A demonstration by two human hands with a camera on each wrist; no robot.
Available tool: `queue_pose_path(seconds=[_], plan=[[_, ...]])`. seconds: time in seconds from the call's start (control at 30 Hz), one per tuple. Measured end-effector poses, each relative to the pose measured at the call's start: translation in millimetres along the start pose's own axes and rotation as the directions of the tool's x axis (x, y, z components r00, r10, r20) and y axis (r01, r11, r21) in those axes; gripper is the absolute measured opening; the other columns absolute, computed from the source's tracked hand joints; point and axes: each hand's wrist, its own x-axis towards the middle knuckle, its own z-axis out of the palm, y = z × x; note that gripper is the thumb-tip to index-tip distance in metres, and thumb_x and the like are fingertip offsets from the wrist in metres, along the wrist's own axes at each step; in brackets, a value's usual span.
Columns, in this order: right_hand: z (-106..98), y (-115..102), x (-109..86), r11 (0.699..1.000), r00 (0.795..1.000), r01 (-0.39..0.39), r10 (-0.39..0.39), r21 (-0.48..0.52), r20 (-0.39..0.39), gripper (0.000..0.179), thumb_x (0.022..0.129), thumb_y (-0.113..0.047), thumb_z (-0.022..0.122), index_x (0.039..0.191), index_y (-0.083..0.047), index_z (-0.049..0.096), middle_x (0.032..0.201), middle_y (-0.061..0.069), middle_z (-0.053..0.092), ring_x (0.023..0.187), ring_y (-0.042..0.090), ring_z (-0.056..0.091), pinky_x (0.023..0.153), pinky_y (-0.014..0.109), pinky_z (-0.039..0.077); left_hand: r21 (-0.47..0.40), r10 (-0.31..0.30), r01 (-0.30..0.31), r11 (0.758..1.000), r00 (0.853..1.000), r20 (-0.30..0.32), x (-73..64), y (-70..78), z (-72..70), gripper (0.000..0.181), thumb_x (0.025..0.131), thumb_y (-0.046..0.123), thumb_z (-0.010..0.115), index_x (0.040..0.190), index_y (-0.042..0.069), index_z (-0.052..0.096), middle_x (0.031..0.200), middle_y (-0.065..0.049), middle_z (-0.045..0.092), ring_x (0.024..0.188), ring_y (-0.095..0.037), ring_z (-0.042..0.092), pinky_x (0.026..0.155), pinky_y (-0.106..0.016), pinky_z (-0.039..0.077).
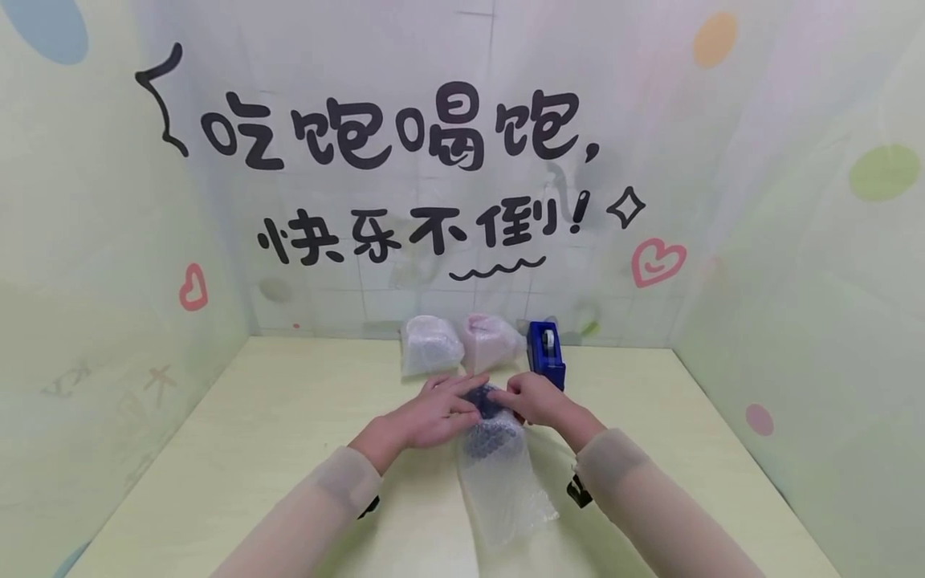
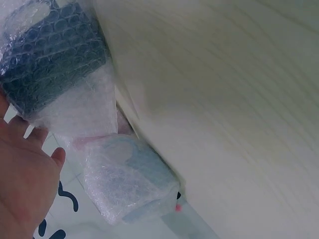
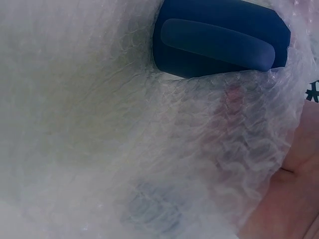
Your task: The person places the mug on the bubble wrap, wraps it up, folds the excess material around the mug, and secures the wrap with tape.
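Note:
A dark blue, block-like object (image 3: 219, 40) lies partly covered in clear bubble wrap (image 1: 502, 490), whose loose end spreads toward the front of the table. My left hand (image 1: 433, 413) rests against the left side of the bundle, its fingers stretched over the wrap's far part. In the left wrist view the bubbles (image 2: 55, 55) cover the dark object, with that hand's fingertips at its edge. On the other side, my right hand (image 1: 535, 399) has curled fingers and pinches the wrap's right edge. In the right wrist view the raised sheet hides most of those fingers.
Behind the hands stand two bubble-wrapped bundles, one whitish (image 1: 431, 347) and one pinkish (image 1: 493, 341). A blue tape dispenser (image 1: 546, 353) stands to their right. The pale wooden table (image 1: 238, 449) is enclosed by printed walls (image 1: 788, 265) at the back and sides.

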Motion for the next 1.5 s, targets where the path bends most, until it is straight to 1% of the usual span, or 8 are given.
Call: queue_pose_path(seconds=[0.23,0.4,0.6,0.77,0.93,1.1,1.27,1.5], plan=[[-12,-2,-19.8,0.999,0.999,0.036,-0.036,-0.01,-0.037,0.053,0.113,-0.049,0.057,0.082,-0.009,0.071,0.076,0.003,0.07,0.067,0.015,0.062,0.065,0.032,0.051,0.027,0.011,-0.01,1.0,0.998,-0.055,3.3,-0.5,5.4,0.034,0.113,0.029,0.058,0.118,0.008,0.085,0.171,-0.012,0.049,0.157,-0.037,0.047,0.123,-0.065,0.029],[-21,-16,-50.4,0.945,0.948,0.295,-0.308,-0.142,-0.085,0.033,0.111,-0.043,0.065,0.098,-0.014,0.073,0.092,-0.004,0.069,0.08,0.01,0.059,0.072,0.03,0.052,0.035,-0.01,0.012,0.999,0.999,-0.047,3.7,0.3,5.5,0.035,0.112,0.03,0.058,0.117,0.009,0.085,0.171,-0.011,0.05,0.157,-0.036,0.047,0.125,-0.066,0.028],[-4,-29,-101.2,0.612,0.663,0.721,-0.745,-0.326,0.066,0.05,0.093,-0.065,0.08,0.115,-0.022,0.069,0.115,-0.009,0.067,0.109,0.009,0.061,0.097,0.031,0.054,0.047,0.001,0.003,0.999,0.997,-0.078,1.2,2.0,3.9,0.036,0.111,0.029,0.058,0.121,0.007,0.084,0.17,-0.013,0.051,0.155,-0.037,0.049,0.124,-0.066,0.029],[29,-13,-130.8,0.326,0.487,0.758,-0.859,-0.565,0.157,0.077,0.084,-0.083,0.076,0.127,-0.023,0.058,0.131,-0.007,0.057,0.126,0.014,0.053,0.111,0.038,0.044,0.052,0.0,0.004,0.999,0.997,-0.077,0.6,3.5,4.2,0.038,0.112,0.031,0.057,0.121,0.006,0.084,0.17,-0.011,0.051,0.155,-0.036,0.048,0.124,-0.065,0.029],[47,7,-128.1,0.194,0.377,0.664,-0.921,-0.722,0.099,0.04,0.096,-0.054,0.08,0.12,-0.024,0.065,0.121,-0.01,0.065,0.117,0.013,0.059,0.108,0.037,0.046,0.049,-0.009,0.013,0.999,0.997,-0.078,-1.1,3.2,4.1,0.037,0.112,0.03,0.057,0.12,0.007,0.084,0.17,-0.012,0.05,0.156,-0.036,0.048,0.124,-0.065,0.029],[43,2,-108.6,0.184,0.241,0.651,-0.97,-0.736,-0.029,0.016,0.112,-0.033,0.061,0.106,-0.024,0.073,0.103,-0.014,0.074,0.096,0.009,0.068,0.094,0.034,0.056,0.054,-0.002,0.006,0.999,0.998,-0.065,-1.7,2.2,4.7,0.039,0.113,0.033,0.056,0.124,0.006,0.083,0.172,-0.012,0.047,0.157,-0.037,0.045,0.124,-0.065,0.028],[29,-15,-76.5,0.333,0.268,0.639,-0.941,-0.693,-0.206,0.01,0.105,-0.029,0.073,0.102,-0.019,0.075,0.095,-0.009,0.077,0.087,0.011,0.073,0.085,0.034,0.06,0.023,-0.044,0.045,0.999,0.998,-0.041,-3.3,2.3,4.4,0.04,0.114,0.033,0.054,0.129,0.008,0.081,0.177,-0.009,0.041,0.163,-0.035,0.039,0.128,-0.065,0.024],[20,-22,-45.1,0.599,0.5,0.579,-0.797,-0.552,-0.34,0.017,0.094,-0.02,0.087,0.103,-0.016,0.073,0.094,-0.001,0.075,0.075,0.014,0.069,0.063,0.024,0.056,-0.022,-0.024,0.023,0.999,0.999,-0.043,-4.5,-0.3,5.6,0.04,0.1,0.013,0.044,0.101,0.006,0.083,0.177,-0.012,0.04,0.164,-0.036,0.037,0.124,-0.07,0.023]])
